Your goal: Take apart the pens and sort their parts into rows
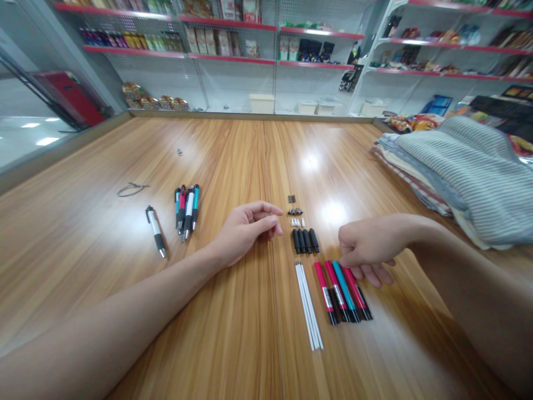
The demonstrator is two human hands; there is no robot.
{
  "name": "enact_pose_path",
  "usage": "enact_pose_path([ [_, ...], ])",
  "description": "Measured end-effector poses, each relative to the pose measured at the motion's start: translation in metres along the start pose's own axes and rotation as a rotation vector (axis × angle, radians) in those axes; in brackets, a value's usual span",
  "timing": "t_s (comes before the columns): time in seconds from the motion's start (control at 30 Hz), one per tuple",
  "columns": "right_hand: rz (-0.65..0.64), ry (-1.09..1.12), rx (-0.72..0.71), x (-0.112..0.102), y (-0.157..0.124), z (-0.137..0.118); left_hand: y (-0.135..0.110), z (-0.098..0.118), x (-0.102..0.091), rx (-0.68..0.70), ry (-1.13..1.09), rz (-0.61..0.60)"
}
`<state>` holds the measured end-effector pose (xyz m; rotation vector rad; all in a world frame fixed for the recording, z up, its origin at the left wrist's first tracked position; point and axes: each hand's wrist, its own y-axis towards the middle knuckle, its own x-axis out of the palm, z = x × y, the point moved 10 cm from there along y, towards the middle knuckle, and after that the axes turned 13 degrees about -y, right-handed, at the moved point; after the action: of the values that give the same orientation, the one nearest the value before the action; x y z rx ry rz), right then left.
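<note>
My left hand [250,229] rests near the table seam, its fingers loosely bent and apart, with nothing in them. My right hand [366,247] hangs over the upper ends of the pen barrels [345,291], fingers apart; whether it touches the rightmost red barrel I cannot tell. One barrel is teal, the others red, all with black ends. Left of them lie white ink refills [308,305] side by side. Above is a row of black rubber grips [305,241], then small white plastic pieces [297,222], metal pen tips [295,211] and small springs [291,199].
Several assembled pens [186,211] lie bunched on the left, with a white-and-black pen [156,230] apart. A grey cord loop [132,189] and a tiny object [179,151] lie beyond. Folded cloths [466,172] are piled at right. Stocked shelves [229,25] stand behind the table.
</note>
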<state>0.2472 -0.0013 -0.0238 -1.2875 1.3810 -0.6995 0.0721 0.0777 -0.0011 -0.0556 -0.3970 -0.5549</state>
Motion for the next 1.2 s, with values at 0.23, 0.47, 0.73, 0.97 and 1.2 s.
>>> enact_pose_path([
  [0.23,-0.039,0.008,-0.029,0.005,0.000,-0.003,0.000,0.000,0.000,-0.005,-0.007,0.003],
  [0.47,-0.074,-0.003,-0.038,0.008,0.002,-0.007,-0.001,-0.002,-0.001,-0.015,-0.018,-0.010],
  [0.73,-0.093,0.058,-0.026,0.011,0.005,-0.004,-0.001,-0.002,0.000,-0.019,-0.025,-0.002],
  [0.97,-0.119,0.090,-0.055,0.014,0.009,-0.005,-0.001,-0.002,0.000,-0.019,-0.021,-0.002],
  [1.2,-0.107,0.065,-0.051,0.012,0.007,-0.007,-0.001,-0.002,0.001,-0.019,-0.026,-0.004],
])
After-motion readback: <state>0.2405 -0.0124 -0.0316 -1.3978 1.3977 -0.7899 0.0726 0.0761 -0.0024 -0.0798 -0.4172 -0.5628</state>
